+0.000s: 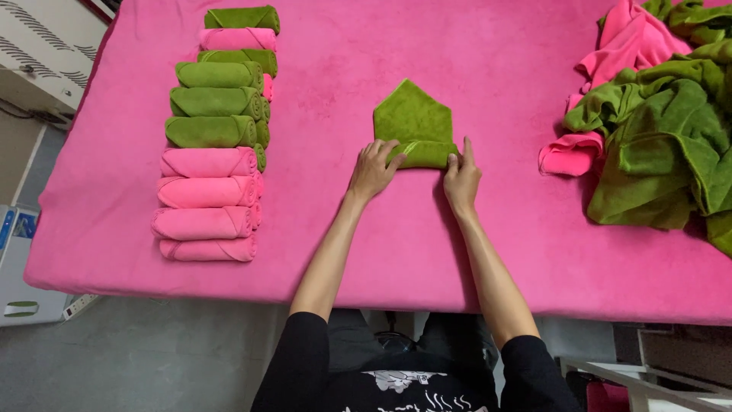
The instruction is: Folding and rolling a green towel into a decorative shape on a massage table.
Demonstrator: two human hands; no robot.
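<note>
Green towel (412,122), folded to a point and partly rolled, lies mid-table on the pink cover (473,236). The left hand (371,169) and right hand (460,177) both press fingers curled onto its rolled near edge. Rolled towels (212,145) line the left; loose towels (663,114) heap at right.

A half-rolled towel (413,126) is lying near the middle of the surface (473,244), its point facing away from the person and its rolled edge facing them. The left hand (371,169) is resting on the roll's left end, the right hand (461,177) on its right end. Well to the left, a row of rolled towels (213,137) is running from the near edge toward the far edge, each one touching the next. At the far right, a heap of loose towels (656,130) is lying, well apart from the hands.
</note>
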